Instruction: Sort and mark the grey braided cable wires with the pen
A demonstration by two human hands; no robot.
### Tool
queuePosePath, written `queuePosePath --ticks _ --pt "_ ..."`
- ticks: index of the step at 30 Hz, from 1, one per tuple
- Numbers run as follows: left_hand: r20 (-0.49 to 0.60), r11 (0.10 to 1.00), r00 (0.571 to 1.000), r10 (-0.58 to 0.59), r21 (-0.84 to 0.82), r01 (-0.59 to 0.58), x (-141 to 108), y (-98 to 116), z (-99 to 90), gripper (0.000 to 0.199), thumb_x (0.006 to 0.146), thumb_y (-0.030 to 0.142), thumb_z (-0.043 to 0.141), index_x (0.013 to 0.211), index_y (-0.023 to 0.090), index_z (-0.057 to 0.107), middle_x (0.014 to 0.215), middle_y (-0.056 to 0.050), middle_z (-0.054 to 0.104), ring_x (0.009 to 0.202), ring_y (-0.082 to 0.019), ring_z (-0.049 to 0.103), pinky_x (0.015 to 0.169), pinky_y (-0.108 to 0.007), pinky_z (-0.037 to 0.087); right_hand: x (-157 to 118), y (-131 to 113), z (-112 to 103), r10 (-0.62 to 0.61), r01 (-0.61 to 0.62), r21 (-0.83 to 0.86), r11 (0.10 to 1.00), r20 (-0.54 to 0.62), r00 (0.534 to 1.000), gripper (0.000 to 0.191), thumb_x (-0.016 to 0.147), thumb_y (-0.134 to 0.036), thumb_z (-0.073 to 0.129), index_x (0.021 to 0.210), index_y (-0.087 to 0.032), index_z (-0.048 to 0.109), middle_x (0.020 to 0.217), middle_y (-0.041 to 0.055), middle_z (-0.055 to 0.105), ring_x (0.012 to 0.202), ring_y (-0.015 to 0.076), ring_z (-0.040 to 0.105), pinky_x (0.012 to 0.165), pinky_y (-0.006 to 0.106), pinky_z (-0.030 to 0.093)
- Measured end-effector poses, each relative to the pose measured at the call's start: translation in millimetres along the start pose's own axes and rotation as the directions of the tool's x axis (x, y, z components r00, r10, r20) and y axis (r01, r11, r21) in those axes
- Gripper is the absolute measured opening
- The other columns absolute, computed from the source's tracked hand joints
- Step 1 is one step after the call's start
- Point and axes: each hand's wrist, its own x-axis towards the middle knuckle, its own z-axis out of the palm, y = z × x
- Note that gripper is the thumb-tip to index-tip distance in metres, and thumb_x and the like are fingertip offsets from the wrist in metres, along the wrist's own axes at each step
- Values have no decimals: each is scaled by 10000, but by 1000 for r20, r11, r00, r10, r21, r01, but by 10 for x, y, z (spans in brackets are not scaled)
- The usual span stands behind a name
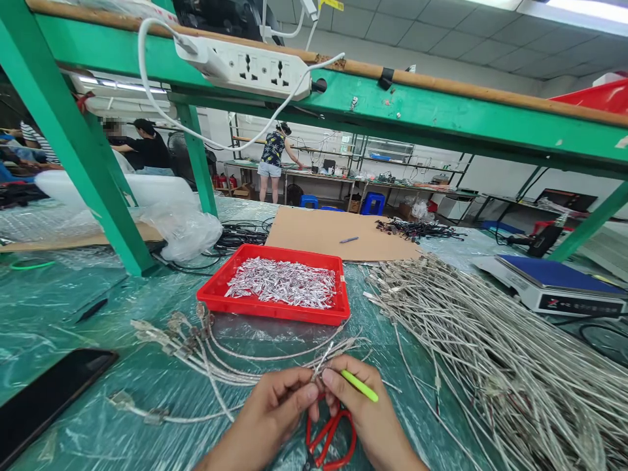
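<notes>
Pinching a silvery piece: left hand, right hand; scale label blurred.

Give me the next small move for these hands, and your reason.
I'd fold the silver strip down with the right hand, while the left hand steadies its base. The strip juts up where both hands' fingers meet, so its upper end looks free. Go gently, perhaps: the right hand also holds the green stick, which could get in the way.
</notes>
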Motion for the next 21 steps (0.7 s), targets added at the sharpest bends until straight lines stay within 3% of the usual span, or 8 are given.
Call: queuePosePath --ticks 5,7,10,15,21 --pt "18 998 1000 3 -59 -1 -2 18 -18 377 907 484 568 855 133 695 652 -17 606 419 -56 284 405 -207 192 16 50 -1 37 -33 93 995 -42 998 307 829 -427 711 710 -158 623 567 -23 582 496 96 502 513 208 397" --pt "18 998 1000 -1 -62 2 -7 37 -14 366 909 482 569 883 139 693 653 -13 606 423 -58 285 409 -207 195 15 50 -10 39 -30 137 990 -68 997 283 834 -428 710 776 -159 645 614 -23 591 523 93 510 533 207 409" --pt "22 999 1000 -8 -53 9 -11 48 -1 368 901 479 583 817 135 681 626 0 573 431 -60 281 417 -212 189 -1 21 -4 18 -15 150 989 -20 1000 282 828 -434 719 905 -167 670 640 -20 610 544 104 534 548 216 419" --pt "34 998 999 -23 -55 25 -7 26 19 402 893 507 583 788 129 670 603 6 549 428 -61 259 419 -220 168 -13 -20 33 -25 24 100 995 5 1000 311 804 -409 742 672 -161 608 570 -30 581 512 93 505 533 205 399" --pt "38 997 999 -19 -72 21 -8 25 13 371 903 485 578 856 134 686 604 2 577 421 -61 267 413 -212 173 29 72 -11 45 -30 118 993 -123 991 278 832 -386 700 693 -165 603 573 -36 566 517 98 487 527 207 392"
